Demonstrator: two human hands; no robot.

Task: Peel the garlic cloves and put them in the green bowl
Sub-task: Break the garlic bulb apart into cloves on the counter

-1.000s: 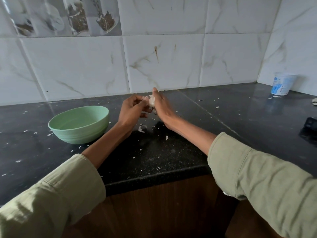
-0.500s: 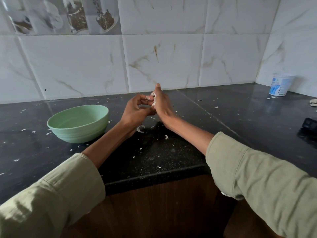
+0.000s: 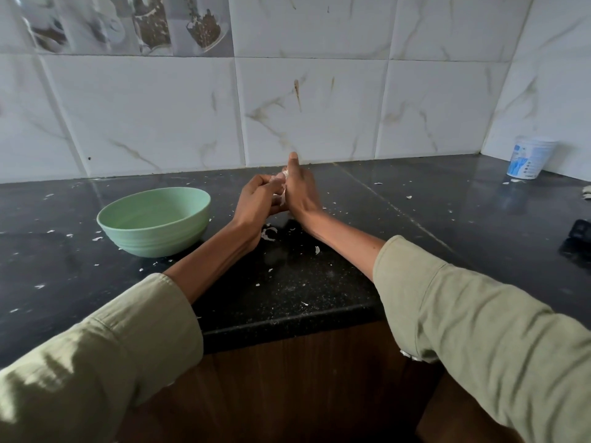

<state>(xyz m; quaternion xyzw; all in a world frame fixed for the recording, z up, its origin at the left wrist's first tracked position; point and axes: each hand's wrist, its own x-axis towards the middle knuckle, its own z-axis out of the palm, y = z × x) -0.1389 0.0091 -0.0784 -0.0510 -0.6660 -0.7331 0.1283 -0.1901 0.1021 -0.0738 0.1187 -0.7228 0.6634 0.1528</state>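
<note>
Green bowl [image 3: 153, 220] at nine o'clock of the hands; left hand [image 3: 259, 199] and right hand [image 3: 300, 190] both curled, pinching one garlic clove [image 3: 281, 183] over the peel-littered countertop [image 3: 415, 219].

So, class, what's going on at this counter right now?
A person holds a garlic clove between both hands above the black countertop; the left hand and right hand are working its papery skin off. Bits of peel lie scattered below. The green bowl sits to the left; no cloves show inside it.
</note>
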